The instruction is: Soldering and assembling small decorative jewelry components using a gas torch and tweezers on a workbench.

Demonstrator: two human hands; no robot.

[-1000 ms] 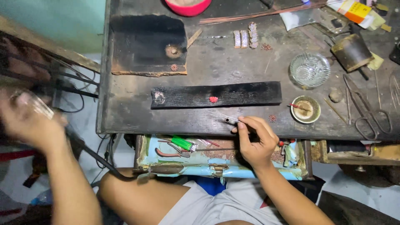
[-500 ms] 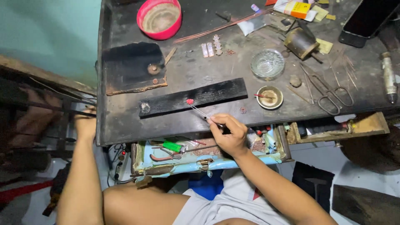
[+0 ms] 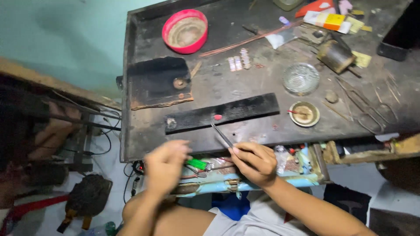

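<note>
My right hand (image 3: 255, 162) grips metal tweezers (image 3: 222, 135) whose tips point up-left toward a long black strip (image 3: 227, 112) on the dark workbench (image 3: 144, 140). A small red bit (image 3: 217, 117) lies on that strip, just above the tweezer tips. My left hand (image 3: 166, 165) is blurred at the bench's front edge, over an open drawer (image 3: 245, 172); I cannot tell if it holds anything. A green lighter (image 3: 197, 164) lies in the drawer right beside it.
A charred black block (image 3: 157, 83) sits at the bench's left, a red dish (image 3: 185, 30) behind it. A glass dish (image 3: 300, 78), a small round brass cup (image 3: 305, 114), scissors (image 3: 367, 109), a metal cylinder (image 3: 335, 56) and copper wires (image 3: 245, 41) lie to the right.
My left hand has come in from far left, out at the bench's side, to the bench's front edge over the drawer. The right hand with the tweezers stays near the black strip.
</note>
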